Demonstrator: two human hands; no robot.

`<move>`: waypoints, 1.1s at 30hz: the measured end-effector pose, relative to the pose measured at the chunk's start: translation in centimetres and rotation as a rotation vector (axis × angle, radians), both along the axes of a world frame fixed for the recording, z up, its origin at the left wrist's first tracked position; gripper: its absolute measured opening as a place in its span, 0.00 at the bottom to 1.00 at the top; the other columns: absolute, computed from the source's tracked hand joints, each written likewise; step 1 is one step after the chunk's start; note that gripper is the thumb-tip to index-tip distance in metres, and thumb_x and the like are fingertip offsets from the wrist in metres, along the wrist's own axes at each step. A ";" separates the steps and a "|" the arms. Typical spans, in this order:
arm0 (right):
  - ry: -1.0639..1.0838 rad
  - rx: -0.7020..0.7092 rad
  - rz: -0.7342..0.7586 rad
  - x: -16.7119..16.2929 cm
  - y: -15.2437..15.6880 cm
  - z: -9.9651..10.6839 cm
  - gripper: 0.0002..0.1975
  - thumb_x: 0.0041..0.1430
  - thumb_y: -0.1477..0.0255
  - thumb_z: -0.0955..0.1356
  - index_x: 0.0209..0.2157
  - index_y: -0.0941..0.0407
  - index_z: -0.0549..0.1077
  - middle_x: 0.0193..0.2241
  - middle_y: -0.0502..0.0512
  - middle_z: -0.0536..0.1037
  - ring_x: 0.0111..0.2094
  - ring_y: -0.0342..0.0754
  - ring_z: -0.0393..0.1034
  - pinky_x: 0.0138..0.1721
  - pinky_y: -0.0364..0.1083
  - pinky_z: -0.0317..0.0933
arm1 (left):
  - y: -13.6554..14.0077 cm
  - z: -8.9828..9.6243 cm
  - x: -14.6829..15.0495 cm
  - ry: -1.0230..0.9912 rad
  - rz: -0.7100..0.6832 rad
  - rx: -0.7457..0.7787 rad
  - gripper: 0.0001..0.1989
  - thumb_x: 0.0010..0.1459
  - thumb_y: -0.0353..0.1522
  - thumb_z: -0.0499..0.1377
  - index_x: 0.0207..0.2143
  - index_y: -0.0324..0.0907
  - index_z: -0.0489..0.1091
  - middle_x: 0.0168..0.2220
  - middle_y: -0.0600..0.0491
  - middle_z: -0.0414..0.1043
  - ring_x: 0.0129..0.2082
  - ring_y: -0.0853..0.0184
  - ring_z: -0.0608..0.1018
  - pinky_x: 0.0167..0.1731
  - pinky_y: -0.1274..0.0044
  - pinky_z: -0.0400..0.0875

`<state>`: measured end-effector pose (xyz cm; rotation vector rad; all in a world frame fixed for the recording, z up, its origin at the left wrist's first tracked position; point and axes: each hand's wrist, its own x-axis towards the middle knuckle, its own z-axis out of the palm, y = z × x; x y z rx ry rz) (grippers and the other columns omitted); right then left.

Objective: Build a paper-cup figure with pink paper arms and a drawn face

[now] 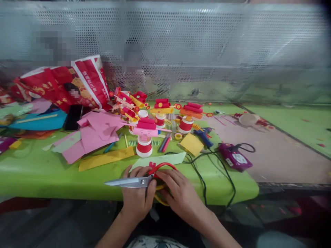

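At the table front edge, the left hand and right hand sit together, both gripping red-handled scissors; open green surface lies leftward.

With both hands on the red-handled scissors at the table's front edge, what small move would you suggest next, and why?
Probably open the scissors. Their blades look shut and point left, and no paper shows between them. The right hand is at the red handles, and the left hand lies beneath the blades, with something yellow between the hands.

print: red-and-white bag — characters too blurred to read | elsewhere — no legible text
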<state>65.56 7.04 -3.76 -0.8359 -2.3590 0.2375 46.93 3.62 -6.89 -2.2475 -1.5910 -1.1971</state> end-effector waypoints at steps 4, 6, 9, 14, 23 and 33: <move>-0.036 0.002 -0.032 1.6 0.6 1.6 0.23 0.60 0.75 0.71 0.57 0.53 0.71 0.53 0.60 0.78 0.52 0.55 0.74 0.53 0.55 0.70 | 0.8 -0.8 0.1 0.009 0.054 0.058 0.15 0.65 0.26 0.55 0.53 0.40 0.70 0.49 0.48 0.80 0.48 0.57 0.76 0.59 0.57 0.60; -0.025 0.014 -0.139 3.9 2.3 2.7 0.16 0.65 0.67 0.70 0.53 0.53 0.74 0.49 0.60 0.80 0.49 0.54 0.75 0.50 0.53 0.70 | 0.9 -1.1 0.0 0.035 0.050 0.082 0.15 0.65 0.27 0.55 0.54 0.40 0.69 0.49 0.48 0.80 0.48 0.57 0.77 0.59 0.57 0.60; -0.129 -0.065 -0.461 8.1 7.1 4.3 0.18 0.66 0.57 0.67 0.48 0.55 0.77 0.47 0.62 0.81 0.47 0.57 0.76 0.50 0.55 0.69 | 0.9 -1.2 0.1 0.023 0.058 0.088 0.15 0.66 0.28 0.55 0.54 0.41 0.69 0.49 0.47 0.80 0.48 0.56 0.77 0.59 0.56 0.60; -0.353 -0.283 -0.883 12.7 17.0 5.3 0.40 0.54 0.43 0.70 0.59 0.56 0.72 0.60 0.71 0.72 0.60 0.72 0.65 0.59 0.66 0.58 | 0.7 -0.8 0.6 -0.039 0.073 0.078 0.14 0.66 0.28 0.54 0.52 0.44 0.71 0.49 0.47 0.80 0.48 0.55 0.78 0.59 0.54 0.61; -0.285 -0.503 -0.702 12.5 23.9 5.9 0.48 0.41 0.43 0.77 0.60 0.55 0.73 0.60 0.66 0.74 0.62 0.71 0.64 0.63 0.64 0.57 | 0.8 -1.5 0.6 -0.048 0.087 0.065 0.13 0.67 0.30 0.54 0.52 0.43 0.71 0.49 0.44 0.80 0.49 0.53 0.78 0.59 0.51 0.61; 0.009 -0.648 -0.354 12.5 24.7 6.0 0.36 0.49 0.57 0.76 0.60 0.53 0.74 0.54 0.56 0.80 0.54 0.58 0.73 0.56 0.54 0.67 | 0.8 -1.2 0.4 -0.034 0.057 0.077 0.15 0.66 0.27 0.54 0.53 0.45 0.71 0.49 0.47 0.80 0.49 0.53 0.78 0.58 0.50 0.61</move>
